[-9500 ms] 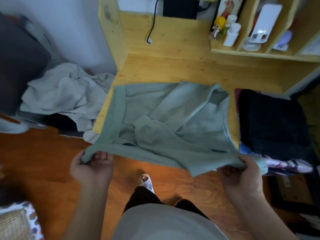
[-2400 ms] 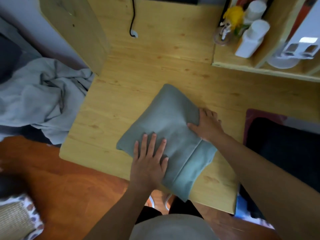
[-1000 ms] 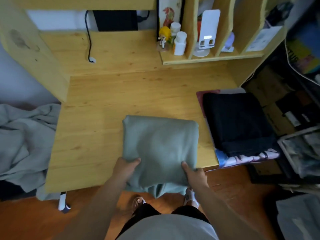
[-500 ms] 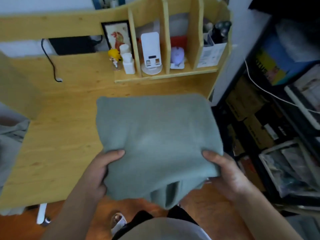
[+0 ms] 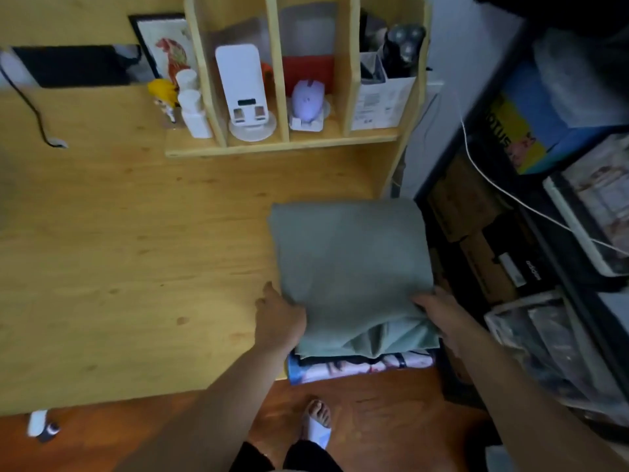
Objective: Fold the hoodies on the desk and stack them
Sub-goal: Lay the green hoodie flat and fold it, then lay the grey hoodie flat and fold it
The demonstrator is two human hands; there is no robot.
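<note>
The folded green hoodie (image 5: 350,267) lay on the stack (image 5: 360,366) at the bench's (image 5: 136,250) right end. The left hand (image 5: 280,316) and right hand (image 5: 439,310) each kept a closed grip on its near corners, fingers tucked beneath.

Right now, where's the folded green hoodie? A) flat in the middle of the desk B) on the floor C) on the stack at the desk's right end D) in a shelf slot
C: the folded green hoodie lies on the stack, whose printed bottom layer shows beneath, both hands at its near edge.
</note>
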